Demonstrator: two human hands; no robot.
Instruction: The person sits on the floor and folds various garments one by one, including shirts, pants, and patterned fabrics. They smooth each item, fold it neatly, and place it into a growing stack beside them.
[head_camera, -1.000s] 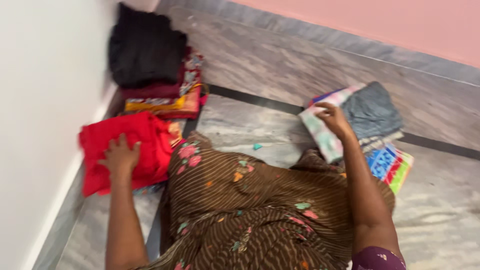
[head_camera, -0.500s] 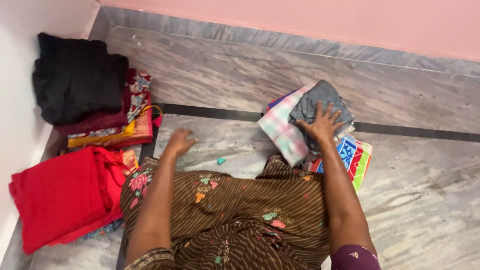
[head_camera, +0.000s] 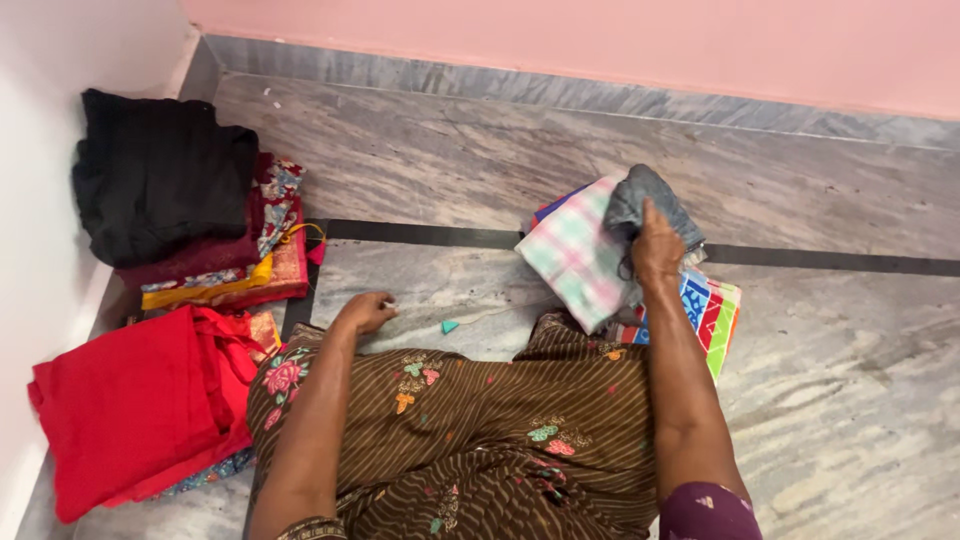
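Hands on folded cloth on a marble floor

The right hand (head_camera: 657, 245) closes its fingers on a grey garment (head_camera: 650, 205) atop the checked cloth (head_camera: 575, 255) stack near the floor's far edge; the left hand (head_camera: 365, 312), fingers loosely curled and holding nothing, rests at the brown patterned fabric (head_camera: 480, 430).

The floor (head_camera: 480, 170) is polished grey marble with pale, cloudy veining, and daylight gives it a soft sheen. A thin dark inlay strip (head_camera: 830, 262) runs straight across it from side to side, and a second strip meets it at a right angle near the left. A pink wall (head_camera: 600, 40) closes the far side above a grey stone skirting (head_camera: 560, 92). A white wall (head_camera: 60, 60) stands on the left, forming a corner with the pink one.
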